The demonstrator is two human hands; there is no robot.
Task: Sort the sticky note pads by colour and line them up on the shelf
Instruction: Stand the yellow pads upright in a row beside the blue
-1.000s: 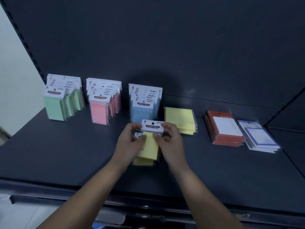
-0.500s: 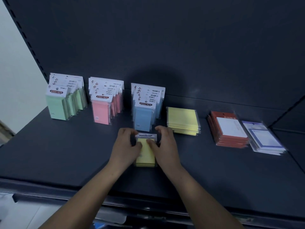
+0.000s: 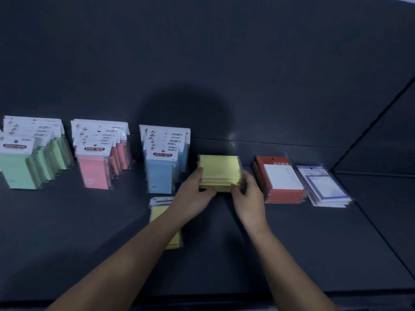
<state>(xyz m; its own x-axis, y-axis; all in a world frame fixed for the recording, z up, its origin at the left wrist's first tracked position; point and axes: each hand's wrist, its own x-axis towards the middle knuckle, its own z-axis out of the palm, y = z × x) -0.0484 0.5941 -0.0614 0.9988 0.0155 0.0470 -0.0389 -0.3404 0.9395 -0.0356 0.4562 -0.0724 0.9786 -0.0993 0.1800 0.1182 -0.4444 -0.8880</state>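
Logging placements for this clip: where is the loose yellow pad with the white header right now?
Head view: the loose yellow pad lies flat on the shelf just in front of the blue row, centre-left, partly hidden under the left forearm.

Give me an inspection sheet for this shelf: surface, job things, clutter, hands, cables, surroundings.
Surface: dark shelf.
Job's things: green pads, pink pads and blue pads stand in rows; yellow stack lies flat; loose yellow pad lies before the blue row.
Clutter: red-backed stack and purple-bordered stack lie flat at right.
Grippers: left hand and right hand grip the yellow stack's sides.
Cables: nothing seen.
Surroundings: dark back panel.
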